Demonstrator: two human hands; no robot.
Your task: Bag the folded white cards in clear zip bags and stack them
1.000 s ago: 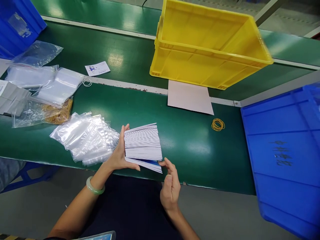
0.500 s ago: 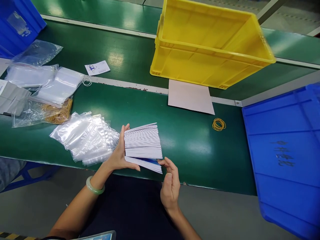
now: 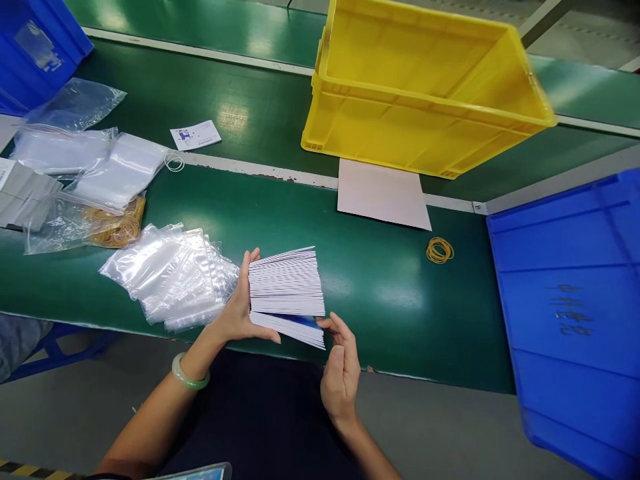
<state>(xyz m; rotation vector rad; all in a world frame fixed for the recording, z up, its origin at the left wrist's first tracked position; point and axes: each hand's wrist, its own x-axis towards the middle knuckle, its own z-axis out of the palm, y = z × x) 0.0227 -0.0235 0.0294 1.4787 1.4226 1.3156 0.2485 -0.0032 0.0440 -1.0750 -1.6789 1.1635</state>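
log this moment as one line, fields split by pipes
left hand: grips fanned stack of thin white-edged cards | right hand: at stack's lower gap | nearby: overlapping clear plastic bags, yellow rubber bands

Dark navy clothing (image 3: 265, 413) is worn with a smooth, pale green left-wrist bangle (image 3: 187, 381).

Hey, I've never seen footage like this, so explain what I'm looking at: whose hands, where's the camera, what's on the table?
There's no machine here: these are one person's bare hands, filmed by a camera worn on their head, looking forward and down. The left hand holds a fanned paper stack; the right hand is at a gap on its near side, where some blue shows. On the green table, clear plastic bags lie left of the stack and yellowish rubber bands to the right. Behind is a yellow crate.
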